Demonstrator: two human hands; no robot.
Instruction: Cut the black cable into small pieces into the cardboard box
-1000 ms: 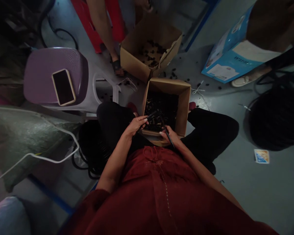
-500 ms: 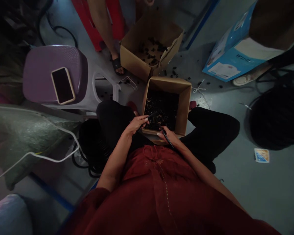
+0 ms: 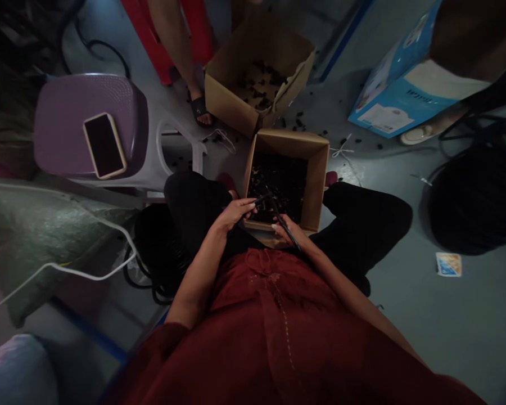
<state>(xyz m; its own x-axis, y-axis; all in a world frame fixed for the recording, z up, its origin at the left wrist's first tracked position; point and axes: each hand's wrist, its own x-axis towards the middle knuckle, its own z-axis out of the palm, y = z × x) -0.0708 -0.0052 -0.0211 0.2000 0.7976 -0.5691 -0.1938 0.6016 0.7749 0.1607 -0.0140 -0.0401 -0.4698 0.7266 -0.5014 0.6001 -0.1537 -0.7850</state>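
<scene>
My left hand (image 3: 237, 212) is closed on a thin black strip (image 3: 261, 199) that reaches over the near part of a cardboard box (image 3: 316, 188). In my right hand (image 3: 287, 228) is a slim black tool (image 3: 290, 235), its far end close to the tip of the strip. Whether the two touch cannot be made out. The box stands between my knees and holds many small black pieces (image 3: 283, 177), with a few pale bits among them.
Beyond the box is a second cardboard box (image 3: 226, 95) with black pieces. A phone (image 3: 105, 146) lies on a purple stool (image 3: 63, 121) at left. A person's foot (image 3: 203, 115), a blue carton (image 3: 390, 107) and a black coil (image 3: 476, 197) are around.
The black tool in my right hand has swung slightly and its far part now shows more clearly near the strip. The view has shifted a little; both hands keep their hold.
</scene>
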